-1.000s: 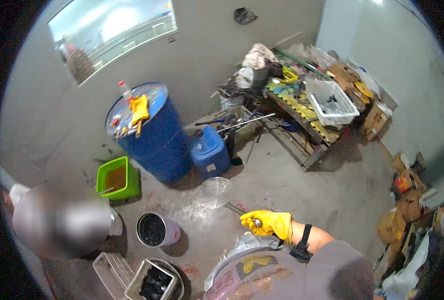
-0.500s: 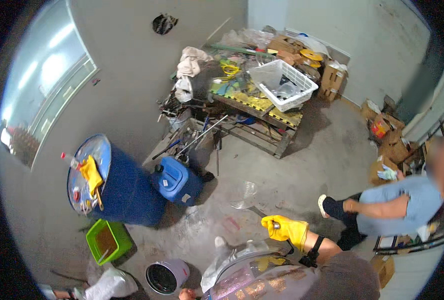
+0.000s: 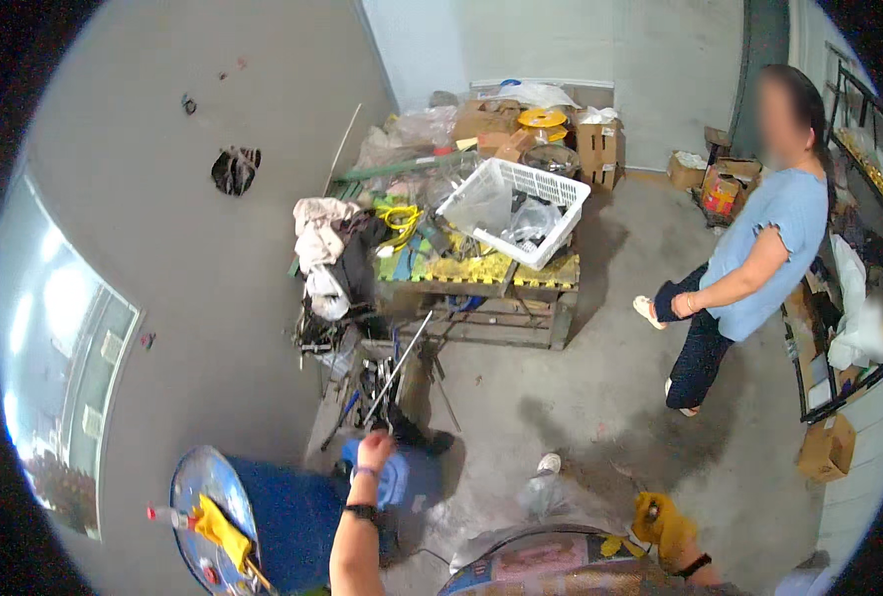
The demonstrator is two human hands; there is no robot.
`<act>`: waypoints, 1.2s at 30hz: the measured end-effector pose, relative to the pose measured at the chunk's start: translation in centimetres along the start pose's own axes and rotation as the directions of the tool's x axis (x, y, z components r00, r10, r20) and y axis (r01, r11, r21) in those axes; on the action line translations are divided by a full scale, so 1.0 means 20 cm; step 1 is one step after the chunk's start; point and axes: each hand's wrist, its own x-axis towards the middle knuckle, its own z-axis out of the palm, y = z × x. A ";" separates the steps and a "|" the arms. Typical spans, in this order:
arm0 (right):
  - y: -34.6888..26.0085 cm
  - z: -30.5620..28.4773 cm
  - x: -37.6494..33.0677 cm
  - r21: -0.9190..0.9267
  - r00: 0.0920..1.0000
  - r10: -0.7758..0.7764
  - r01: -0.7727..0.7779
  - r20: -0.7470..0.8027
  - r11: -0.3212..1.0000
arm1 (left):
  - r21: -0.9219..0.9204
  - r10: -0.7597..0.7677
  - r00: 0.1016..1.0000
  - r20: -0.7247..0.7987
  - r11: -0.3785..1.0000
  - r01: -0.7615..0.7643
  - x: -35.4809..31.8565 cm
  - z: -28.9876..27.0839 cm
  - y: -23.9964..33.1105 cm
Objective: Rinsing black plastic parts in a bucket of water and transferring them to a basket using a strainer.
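Above the blue can, our bare left hand reached out, fingers loosely curled on nothing. Our gloved right hand pinched a small dark thing, unclear. We judged the leaning rods nearby could snag our wrist.

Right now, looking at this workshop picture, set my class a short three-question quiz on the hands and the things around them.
1. True or false: the right hand wears a yellow glove.
2. Which is nearest the bare left hand? A) blue drum B) white basket C) cardboard box
3. Fill in: the white basket sits on a ____ heaped with clutter.

Key: 1 true. 2 A. 3 pallet table.
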 end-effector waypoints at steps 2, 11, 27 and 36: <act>-0.02 -0.01 -0.01 -0.025 0.988 -0.111 0.114 0.103 0.993 | -0.004 0.108 0.990 0.094 0.994 -0.108 0.39 0.29 0.42; -0.22 0.08 0.40 0.049 0.987 -0.156 0.154 0.035 0.987 | 0.620 0.332 0.902 0.274 0.656 -0.430 1.34 1.15 1.79; 0.20 0.99 0.72 0.290 0.938 -0.251 0.316 -0.240 0.903 | 0.753 0.420 0.660 0.623 -0.091 -0.652 3.24 1.50 2.17; 0.51 1.25 0.76 0.375 0.872 -0.273 0.431 -0.406 0.820 | 0.368 0.675 0.161 0.720 -0.174 -0.914 2.90 1.21 3.25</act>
